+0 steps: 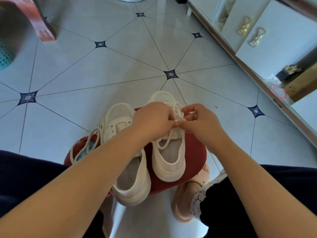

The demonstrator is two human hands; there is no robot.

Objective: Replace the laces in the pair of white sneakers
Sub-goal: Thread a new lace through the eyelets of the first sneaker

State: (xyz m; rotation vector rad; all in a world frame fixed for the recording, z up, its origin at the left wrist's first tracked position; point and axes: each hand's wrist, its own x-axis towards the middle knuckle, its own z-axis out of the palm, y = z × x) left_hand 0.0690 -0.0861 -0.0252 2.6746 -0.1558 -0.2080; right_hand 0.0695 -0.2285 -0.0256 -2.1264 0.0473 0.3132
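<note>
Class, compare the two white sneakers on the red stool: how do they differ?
The right sneaker has its lace pinched by the left hand and right hand; the left sneaker is unheld. The left sneaker's loose lace trails off sideways; the right sneaker's lies over its tongue. Both are white, on the red stool.

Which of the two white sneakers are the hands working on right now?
The right sneaker: the left hand and right hand both pinch its lace. The left sneaker has its loose lace trailing over the red stool.
</note>
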